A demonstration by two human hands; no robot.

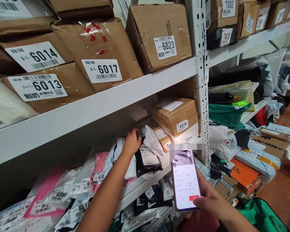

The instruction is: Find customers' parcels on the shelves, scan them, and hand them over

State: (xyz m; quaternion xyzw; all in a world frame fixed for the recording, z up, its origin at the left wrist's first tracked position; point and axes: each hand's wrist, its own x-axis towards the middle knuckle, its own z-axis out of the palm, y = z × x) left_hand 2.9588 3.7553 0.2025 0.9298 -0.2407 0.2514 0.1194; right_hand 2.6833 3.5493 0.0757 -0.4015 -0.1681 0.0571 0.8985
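Observation:
My right hand [205,201] is wrapped around a smartphone [185,183], held upright at the lower right. Its thumb lies by a red button on the lit screen, which shows a photo above lines of text. My left hand [132,141] reaches onto the middle shelf, fingers curled over the top edge of a black plastic parcel [148,161] bearing a white label. The fingertips are partly hidden behind it. White mailing bags [114,154] stand left of this hand, and a crumpled white bag [152,141] is on its right.
Cartons [103,54] with numbered labels fill the upper shelf [96,112]. A carton marked 4039 [176,116] sits beside the perforated post [203,96]. Bagged parcels [62,193] line the middle shelf, with more [152,199] below. Another rack on the right holds a green bag [227,116] and an orange box [246,174].

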